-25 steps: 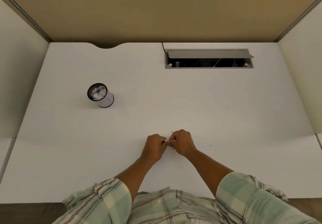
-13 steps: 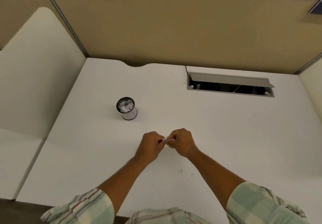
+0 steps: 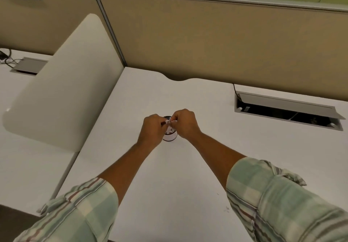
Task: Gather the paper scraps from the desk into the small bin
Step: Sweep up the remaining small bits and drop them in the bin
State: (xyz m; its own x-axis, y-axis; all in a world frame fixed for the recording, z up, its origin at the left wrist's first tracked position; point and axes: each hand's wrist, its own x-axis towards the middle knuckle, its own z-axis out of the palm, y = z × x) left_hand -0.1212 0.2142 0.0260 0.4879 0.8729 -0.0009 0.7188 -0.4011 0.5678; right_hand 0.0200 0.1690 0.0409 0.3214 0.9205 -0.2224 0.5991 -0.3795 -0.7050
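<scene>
The small bin point(image 3: 170, 137), a white cylinder with a dark rim, stands on the white desk point(image 3: 169, 175) and is mostly hidden behind my hands. My left hand point(image 3: 153, 129) and my right hand point(image 3: 185, 123) are held together right above its mouth. Between their fingertips they pinch small white paper scraps point(image 3: 168, 122). More white scraps point(image 3: 169, 129) show inside the bin under my fingers. A few tiny specks point(image 3: 227, 208) lie on the desk near my right sleeve.
An open cable tray point(image 3: 288, 112) with a grey flap is sunk into the desk at the back right. A beige partition wall point(image 3: 216, 44) runs behind the desk. A cream side divider point(image 3: 62, 89) stands at the left, with another desk beyond it.
Both hands, still pinching the scraps, have moved forward and left from the desk's front middle to just over the bin. The camera view has tilted up.
</scene>
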